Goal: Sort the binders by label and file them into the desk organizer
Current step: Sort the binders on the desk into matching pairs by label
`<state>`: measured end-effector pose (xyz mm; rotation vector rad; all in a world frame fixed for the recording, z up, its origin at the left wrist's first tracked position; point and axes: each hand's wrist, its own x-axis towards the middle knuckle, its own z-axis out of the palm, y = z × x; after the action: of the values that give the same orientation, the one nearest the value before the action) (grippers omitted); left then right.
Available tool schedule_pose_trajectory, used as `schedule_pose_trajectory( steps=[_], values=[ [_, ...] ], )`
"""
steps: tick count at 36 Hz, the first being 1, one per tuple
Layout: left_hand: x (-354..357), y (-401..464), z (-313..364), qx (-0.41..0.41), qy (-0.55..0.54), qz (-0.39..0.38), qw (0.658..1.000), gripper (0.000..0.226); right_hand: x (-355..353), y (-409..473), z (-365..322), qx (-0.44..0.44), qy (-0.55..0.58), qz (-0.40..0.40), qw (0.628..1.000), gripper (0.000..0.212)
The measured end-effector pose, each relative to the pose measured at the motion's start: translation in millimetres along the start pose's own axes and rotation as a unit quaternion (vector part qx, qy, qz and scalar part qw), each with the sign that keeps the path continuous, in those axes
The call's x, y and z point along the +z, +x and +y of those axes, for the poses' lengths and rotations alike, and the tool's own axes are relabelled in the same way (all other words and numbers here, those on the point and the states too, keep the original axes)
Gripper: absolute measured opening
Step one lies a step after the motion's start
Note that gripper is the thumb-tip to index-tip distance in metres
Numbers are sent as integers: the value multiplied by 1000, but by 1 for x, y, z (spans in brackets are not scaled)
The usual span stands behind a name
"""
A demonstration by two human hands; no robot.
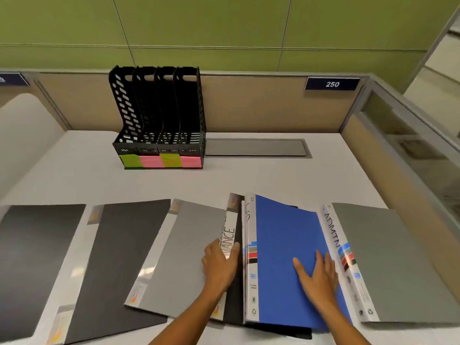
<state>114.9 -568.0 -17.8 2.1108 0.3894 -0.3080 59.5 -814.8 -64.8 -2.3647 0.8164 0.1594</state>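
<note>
A person's right hand [317,275] lies flat, fingers spread, on the blue binder [291,257]; just left of that binder, the left hand [220,263] presses the spine of a grey binder [184,250]. The black desk organizer [159,120] stands well beyond the blue binder, its 4 slots marked with green and pink notes.

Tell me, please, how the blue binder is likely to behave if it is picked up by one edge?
The blue binder looks thin, with a flat plastic-looking cover, so it would probably flex or droop rather than stay rigid. Its smooth surface may slide easily over the dark binder beneath it. The right hand lies flat on it, which suggests it is light and needs steadying.
</note>
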Motion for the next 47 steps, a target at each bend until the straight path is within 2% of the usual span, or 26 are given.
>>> schedule_pose_trajectory(
  steps=[3, 7, 11, 13, 17, 25, 29, 34, 37, 40, 43, 47],
  values=[
    [-2, 0, -2, -3, -28, -20, 999, 74, -4, -5, -7, -24, 8, 15, 1000, 86],
    [-3, 2, -2, -20, -55, -42, 997, 74, -6, -27, -31, -208, -7, 62, 976, 81],
    [-3, 7, -2, -59, -57, -37, 996, 81, 1, -61, -62, -328, -5, 25, 944, 81],
    [-4, 9, -2, -72, -54, -37, 995, 75, 9, -73, -73, -358, -13, -2, 934, 81],
    [-5, 9, -2, -72, -34, -42, 996, 46, 25, -84, -81, -353, -9, -61, 934, 83],
    [-7, 10, 1, -94, -51, -32, 994, 63, 32, -86, -84, -341, -103, -73, 932, 84],
    [-10, 12, -2, -82, -70, -51, 993, 63, 31, -88, -90, -321, -119, -82, 936, 86],
    [-15, 14, -7, -56, -111, -86, 989, 50, 25, -90, -100, -299, -142, -103, 938, 84],
    [-18, 16, -10, -61, -142, -112, 982, 39, 22, -93, -105, -280, -168, -117, 938, 74],
    [-26, 18, -15, -80, -161, -127, 976, 26, 18, -95, -110, -268, -160, -121, 942, 73],
    [-38, 20, -20, -103, -185, -148, 966, 24, 16, -94, -115, -253, -155, -128, 946, 74],
    [-64, 23, -29, -93, -180, -165, 965, 29, 17, -93, -121, -231, -156, -128, 952, 76]
  ],
)
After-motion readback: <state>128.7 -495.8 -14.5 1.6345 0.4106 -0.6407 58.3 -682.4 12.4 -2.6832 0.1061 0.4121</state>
